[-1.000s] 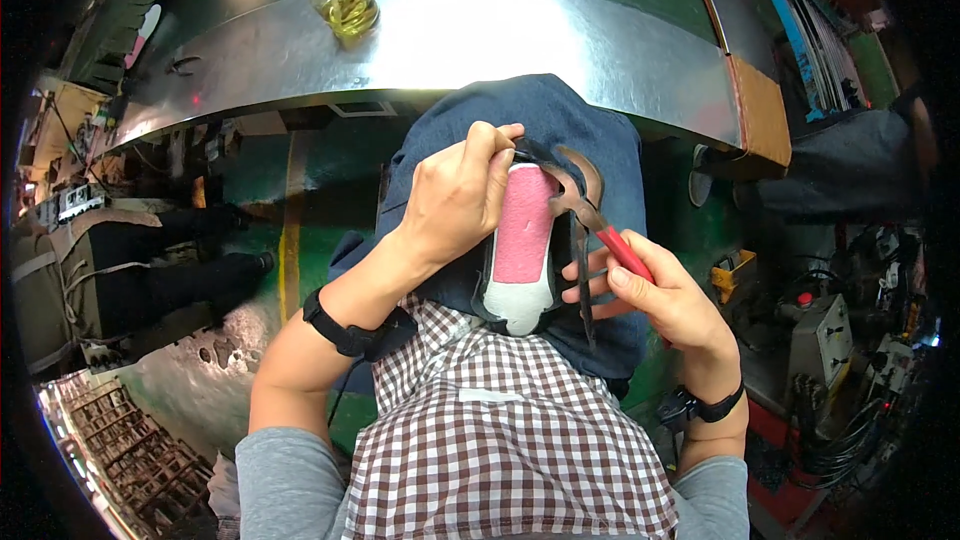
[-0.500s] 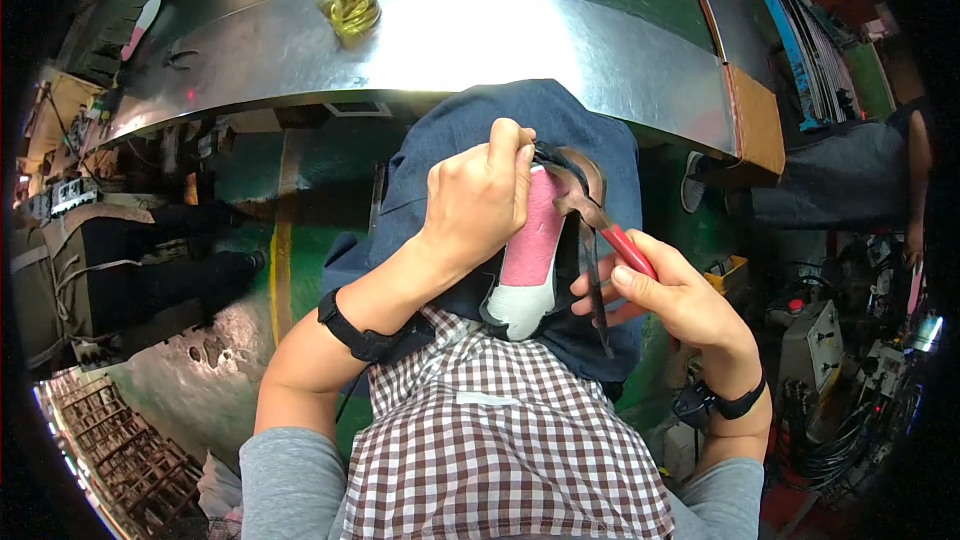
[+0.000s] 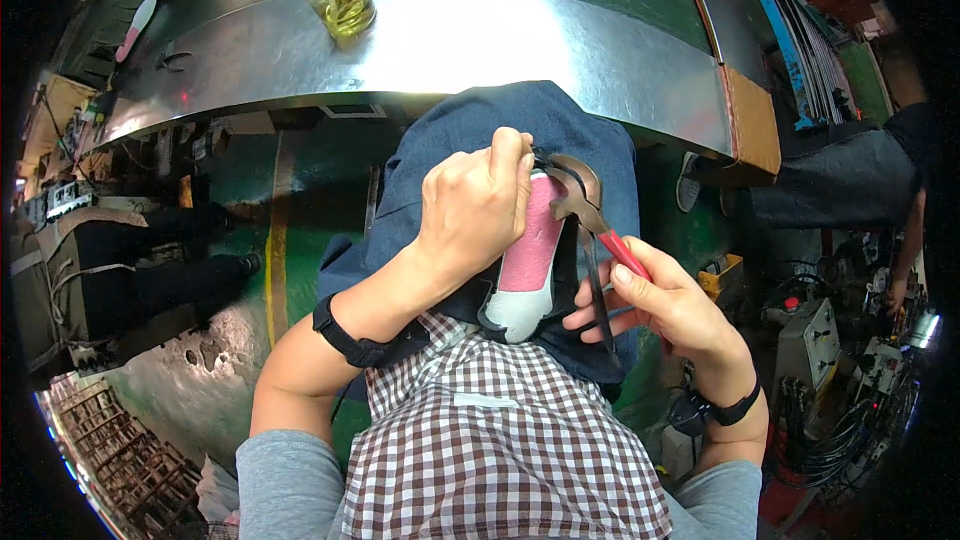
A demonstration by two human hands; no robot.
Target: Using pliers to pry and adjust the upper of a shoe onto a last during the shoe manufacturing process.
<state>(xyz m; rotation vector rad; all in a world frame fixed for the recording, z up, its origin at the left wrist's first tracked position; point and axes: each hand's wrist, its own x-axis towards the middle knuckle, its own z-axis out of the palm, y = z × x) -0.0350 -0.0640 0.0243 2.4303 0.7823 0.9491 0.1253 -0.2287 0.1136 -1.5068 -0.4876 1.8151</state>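
On my lap rests a shoe in the making (image 3: 530,250), sole side up, with a pink insole, a whitish near end and black material around its edge. My left hand (image 3: 475,198) is closed in a fist at its far end, gripping a black strap (image 3: 560,166); the part inside the fist is hidden. My right hand (image 3: 668,298) grips red-handled pincers (image 3: 590,215) by a handle, its lower fingers loosely spread. The metal jaws are by the strap at the shoe's right edge. The strap's other stretch hangs down beside my right fingers.
A metal-edged bench (image 3: 450,35) runs ahead, carrying a green-lidded bottle (image 3: 342,2) and, far left, a pink and white insole (image 3: 136,28). Cardboard (image 3: 752,125) covers the bench's right corner. A grey control box (image 3: 808,345) stands right. Other people are on both sides.
Both hands stay on the strap and pincers with only slight shifts. The pincers' head has moved a little down and left. The person at far right has moved an arm.
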